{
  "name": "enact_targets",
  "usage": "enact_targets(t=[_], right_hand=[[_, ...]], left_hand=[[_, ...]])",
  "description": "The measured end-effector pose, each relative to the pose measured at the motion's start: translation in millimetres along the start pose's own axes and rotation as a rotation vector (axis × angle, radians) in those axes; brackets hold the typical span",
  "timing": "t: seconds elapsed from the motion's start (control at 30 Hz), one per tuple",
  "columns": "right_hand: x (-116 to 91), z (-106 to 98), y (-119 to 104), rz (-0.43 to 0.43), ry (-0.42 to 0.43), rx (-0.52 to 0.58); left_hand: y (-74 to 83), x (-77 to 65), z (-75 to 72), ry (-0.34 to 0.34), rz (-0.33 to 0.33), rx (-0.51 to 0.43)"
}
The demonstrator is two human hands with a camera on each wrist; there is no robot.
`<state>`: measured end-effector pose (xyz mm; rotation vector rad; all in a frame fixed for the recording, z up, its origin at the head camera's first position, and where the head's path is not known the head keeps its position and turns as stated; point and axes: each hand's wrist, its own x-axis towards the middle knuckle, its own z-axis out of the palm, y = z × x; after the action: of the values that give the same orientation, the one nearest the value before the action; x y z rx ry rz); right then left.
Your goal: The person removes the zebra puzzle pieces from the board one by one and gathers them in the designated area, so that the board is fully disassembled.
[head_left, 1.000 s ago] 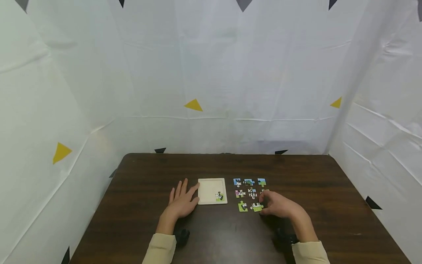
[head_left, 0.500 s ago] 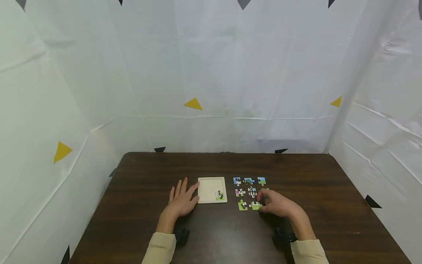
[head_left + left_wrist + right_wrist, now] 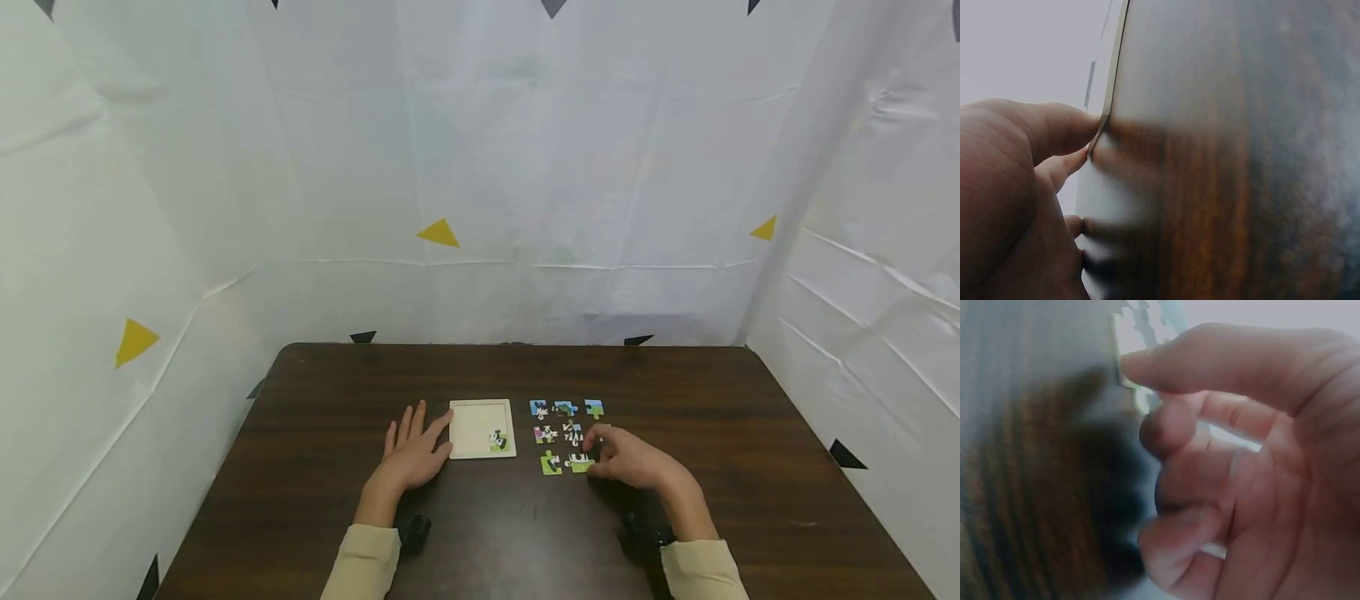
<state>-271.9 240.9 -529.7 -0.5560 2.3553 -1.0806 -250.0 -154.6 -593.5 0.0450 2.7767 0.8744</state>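
Observation:
A pale square puzzle tray (image 3: pixel 472 423) lies on the dark wooden table (image 3: pixel 315 400) with one green and white piece (image 3: pixel 499 441) set in its near right corner. My left hand (image 3: pixel 414 448) lies flat beside it, fingertips against the tray's left edge (image 3: pixel 1112 81), as the left hand (image 3: pixel 1029 169) also shows in the wrist view. Several loose pieces lie in rows right of the tray, among them a blue one (image 3: pixel 538 408) and a green one (image 3: pixel 551 464). My right hand (image 3: pixel 609 457) curls its fingers onto a green and white piece (image 3: pixel 580 464); up close the right hand (image 3: pixel 1222 456) has its thumb at a piece's jagged edge (image 3: pixel 1132 334).
White sheeting with yellow and black triangles walls in the table on three sides. Bare wood stretches to the left of my left hand and to the right of the pieces. Cream sleeves (image 3: pixel 360 567) cover both forearms.
My right hand has crept a little left and forward onto the green and white piece. The left hand and the tray have stayed put.

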Motion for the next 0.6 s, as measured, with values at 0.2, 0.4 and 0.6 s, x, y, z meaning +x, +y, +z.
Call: enact_targets(t=[0.2, 0.4, 0.6], right_hand=[[-1.2, -8.7, -2.3, -0.051, 0.026, 0.013], [18.3, 2.9, -22.1, -0.089, 0.014, -0.012], [46.6, 30.2, -57.6, -0.104, 0.002, -0.112]], left_hand=[[2.7, -0.6, 0.9, 0.006, -0.002, -0.004], [2.0, 2.8, -1.2, 0.000, -0.004, 0.004], [-0.2, 3.7, -3.0, -0.001, -0.007, 0.010]])
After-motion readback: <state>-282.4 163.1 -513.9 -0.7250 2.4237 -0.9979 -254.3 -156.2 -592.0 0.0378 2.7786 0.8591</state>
